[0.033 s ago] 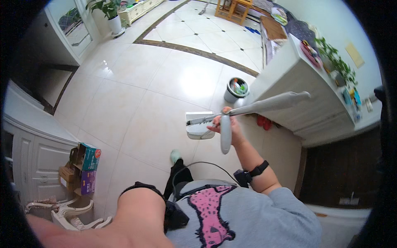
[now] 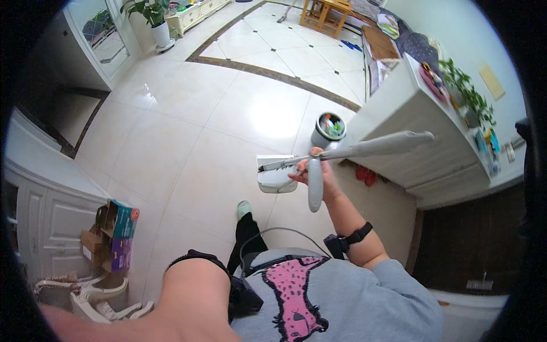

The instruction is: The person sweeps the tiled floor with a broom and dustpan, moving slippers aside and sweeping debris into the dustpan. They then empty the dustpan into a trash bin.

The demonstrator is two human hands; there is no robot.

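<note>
My right hand [image 2: 307,170], out in front of me, is closed around the grey handles of a dustpan and a broom. White and toothed along one side, the dustpan [image 2: 276,183] hangs low over the tiled floor or rests on it; which, I cannot tell. The broom [image 2: 376,146] lies slantwise across it, its dark narrow end over the pan and its thick grey handle end pointing right. The dustpan's grey grip [image 2: 315,188] juts toward me below the fingers. At the lower left edge, my left hand [image 2: 74,322] shows only as a blurred part, fingers hidden.
Beyond the dustpan stands a filled trash bin [image 2: 329,138], beside a white cabinet [image 2: 393,111] with red shoes [image 2: 366,175] at its foot. Cardboard boxes [image 2: 118,231] and white curved furniture legs [image 2: 94,296] are at left. A potted plant [image 2: 160,33] stands far left.
The view has shifted slightly. My foot in its light green shoe sits a little farther forward, and the broom and dustpan handles have moved slightly right, still in my right hand.
</note>
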